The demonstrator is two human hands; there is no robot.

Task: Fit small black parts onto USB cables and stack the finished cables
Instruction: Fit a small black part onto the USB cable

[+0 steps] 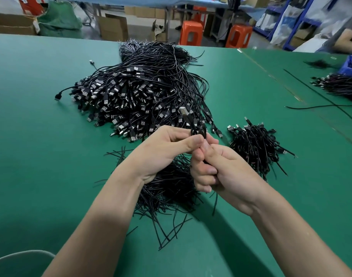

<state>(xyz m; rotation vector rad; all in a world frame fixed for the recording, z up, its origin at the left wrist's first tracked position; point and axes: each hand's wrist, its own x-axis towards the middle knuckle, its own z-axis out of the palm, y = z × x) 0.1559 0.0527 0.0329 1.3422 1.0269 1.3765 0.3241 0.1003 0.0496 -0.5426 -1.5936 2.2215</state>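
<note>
Both my hands meet above the green table [41,136], holding one black USB cable [188,118] coiled into a small loop, its silver plug sticking up. My left hand [167,146] pinches the loop between thumb and fingers. My right hand [217,166] grips the cable just below, fingers curled round it, and the loose end hangs down under the hand. Behind the hands lies a big heap of USB cables [139,94]. A smaller pile of coiled cables [255,144] sits to the right. Thin black ties [171,190] lie heaped under my wrists.
Another person's arm [348,39] and a blue bin [350,66] with more cables [338,84] are at the far right. Loose single cables [319,105] cross the table there. Orange stools [191,33] and cardboard boxes [113,27] stand beyond the far edge.
</note>
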